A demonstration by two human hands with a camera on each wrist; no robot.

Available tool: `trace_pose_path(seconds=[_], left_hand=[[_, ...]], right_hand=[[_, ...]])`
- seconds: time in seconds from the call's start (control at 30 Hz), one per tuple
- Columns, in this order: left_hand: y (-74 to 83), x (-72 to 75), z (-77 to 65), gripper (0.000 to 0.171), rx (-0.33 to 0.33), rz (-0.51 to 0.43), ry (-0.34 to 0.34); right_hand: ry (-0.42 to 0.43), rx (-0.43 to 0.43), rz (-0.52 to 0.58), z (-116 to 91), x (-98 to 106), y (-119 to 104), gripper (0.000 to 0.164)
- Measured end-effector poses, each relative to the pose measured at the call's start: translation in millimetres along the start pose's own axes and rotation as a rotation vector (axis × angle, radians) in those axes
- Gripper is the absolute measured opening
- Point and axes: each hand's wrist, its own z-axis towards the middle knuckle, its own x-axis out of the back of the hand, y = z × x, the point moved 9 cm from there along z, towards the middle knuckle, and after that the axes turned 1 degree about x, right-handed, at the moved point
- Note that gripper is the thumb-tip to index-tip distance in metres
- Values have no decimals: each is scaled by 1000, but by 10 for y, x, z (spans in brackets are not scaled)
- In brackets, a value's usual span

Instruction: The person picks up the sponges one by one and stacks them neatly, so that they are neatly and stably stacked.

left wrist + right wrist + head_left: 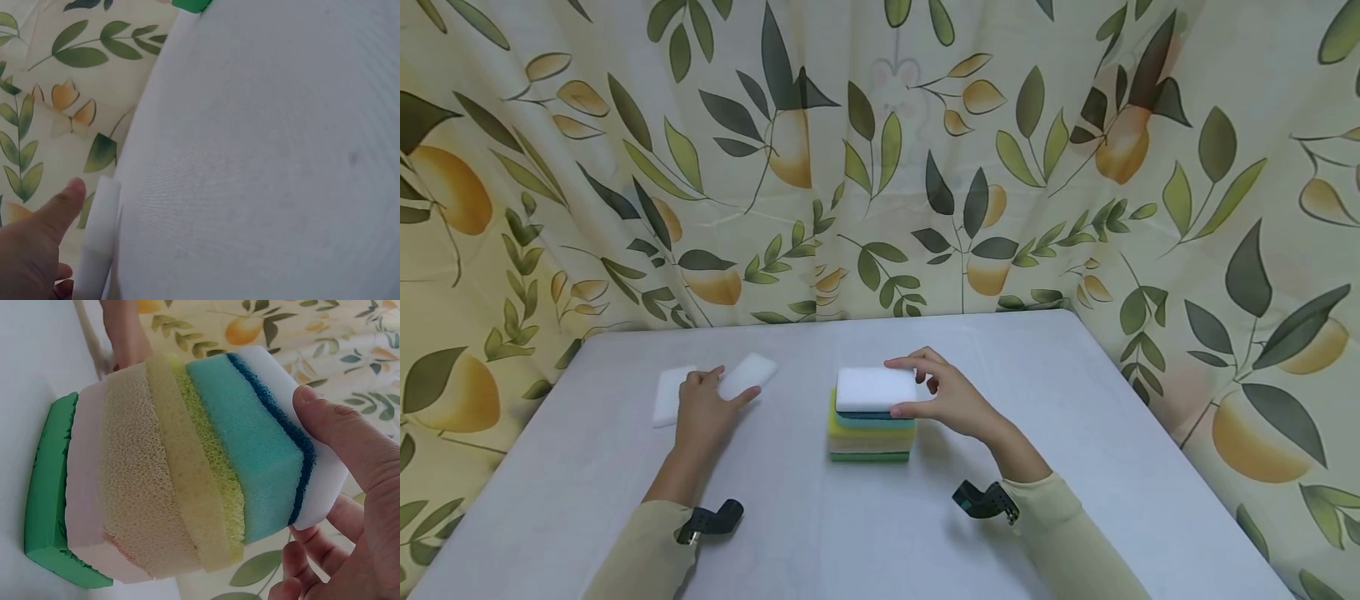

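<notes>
A stack of sponges (871, 439) stands mid-table; a white sponge (872, 390) lies on top. My right hand (951, 398) grips this white sponge at its right end, thumb on the near edge and fingers at the far side. Below it come a teal sponge (250, 469) with a dark blue scouring layer, yellow, beige and pale pink sponges, and a green sponge (50, 487) at the bottom. My left hand (703, 408) is over two white sponges: one (667, 396) to its left, a slanted one (751, 375) beside its spread thumb. Its other fingers are partly hidden.
A white cloth (775, 508) covers the table. Behind it and at the sides hangs a curtain (880, 250) patterned with leaves and fruit. Each wrist wears a black strap, one on the left (711, 521) and one on the right (987, 502).
</notes>
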Motion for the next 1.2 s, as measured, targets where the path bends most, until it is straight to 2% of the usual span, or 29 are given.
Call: trace_pose_path(seconds=[0.3,0.7,0.87,1.2], left_hand=[[-10,-35,21,87,-39,73,-27],[69,-2,35,82,-90,135,-50],[66,0,40,80,-105,143,-44],[17,-2,81,75,-81,107,-3]], right_hand=[[5,2,6,6,1,-14,62],[6,-4,11,7,6,-13,61],[5,-5,11,12,0,-6,62],[2,-2,11,12,-8,-8,61]])
